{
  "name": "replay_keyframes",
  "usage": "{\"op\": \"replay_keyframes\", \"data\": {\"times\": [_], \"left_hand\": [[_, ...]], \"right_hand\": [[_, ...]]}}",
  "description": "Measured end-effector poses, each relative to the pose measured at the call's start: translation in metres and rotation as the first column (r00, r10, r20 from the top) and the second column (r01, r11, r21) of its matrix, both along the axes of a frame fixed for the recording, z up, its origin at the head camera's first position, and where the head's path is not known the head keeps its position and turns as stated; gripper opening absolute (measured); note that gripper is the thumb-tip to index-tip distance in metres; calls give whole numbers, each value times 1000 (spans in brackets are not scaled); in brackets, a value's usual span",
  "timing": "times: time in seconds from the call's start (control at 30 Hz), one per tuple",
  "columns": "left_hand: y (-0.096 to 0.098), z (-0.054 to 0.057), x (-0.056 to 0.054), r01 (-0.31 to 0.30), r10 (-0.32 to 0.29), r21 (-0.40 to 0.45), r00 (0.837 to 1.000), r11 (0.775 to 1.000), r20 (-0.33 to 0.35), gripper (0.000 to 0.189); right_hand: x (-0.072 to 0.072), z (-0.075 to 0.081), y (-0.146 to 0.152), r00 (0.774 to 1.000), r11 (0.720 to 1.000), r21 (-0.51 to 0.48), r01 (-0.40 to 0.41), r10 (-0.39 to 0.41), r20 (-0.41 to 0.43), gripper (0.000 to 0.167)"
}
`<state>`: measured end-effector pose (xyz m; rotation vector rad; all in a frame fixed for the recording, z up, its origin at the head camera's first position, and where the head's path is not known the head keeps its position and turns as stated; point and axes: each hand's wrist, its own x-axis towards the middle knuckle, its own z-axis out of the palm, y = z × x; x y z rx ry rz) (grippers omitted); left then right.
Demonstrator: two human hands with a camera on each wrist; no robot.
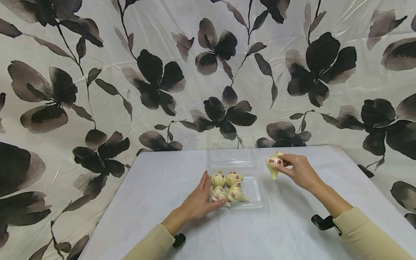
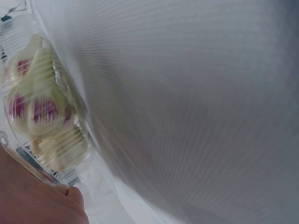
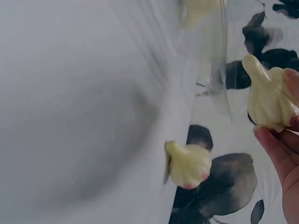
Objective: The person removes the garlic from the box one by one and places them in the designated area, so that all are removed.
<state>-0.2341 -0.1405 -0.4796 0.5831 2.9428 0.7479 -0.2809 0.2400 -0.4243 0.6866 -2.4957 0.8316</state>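
Note:
My right hand (image 1: 301, 172) pinches a pale garlic bulb (image 1: 273, 163) with purple patches between thumb and fingers, above the table and right of a clear plastic container (image 1: 255, 191). In the right wrist view this bulb (image 3: 270, 100) has its stem pointing up. Several similar garlic bulbs (image 1: 234, 178) fill the left and middle of the container, whose right part holds none. My left hand (image 1: 198, 202) rests against the container's left side, fingers extended along it and thumb at the front edge. The left wrist view shows bulbs (image 2: 44, 109) through the ribbed wall.
Behind the held bulb, another garlic bulb (image 3: 189, 165) sits on the white table (image 1: 136, 216) near its far edge. The container's clear lid (image 1: 232, 156) stands open at the back. A floral cloth (image 1: 182, 133) hangs beyond the table.

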Motion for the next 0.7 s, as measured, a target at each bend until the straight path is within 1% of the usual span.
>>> {"op": "replay_keyframes", "data": {"times": [0.33, 0.57, 0.7], "left_hand": [[0, 2, -1, -2, 2, -7, 1000, 1000, 4, 119], [0, 2, 0, 0, 0, -8, 1000, 1000, 19, 120], [1, 2, 1, 5, -5, -3, 1000, 1000, 13, 119]], "right_hand": [[-9, -1, 26, 996, 996, -24, 86, -86, 26, 41], [-20, -7, 41, 993, 993, -32, 116, -116, 15, 42], [-25, -10, 49, 991, 990, -30, 135, -135, 2, 42]]}}
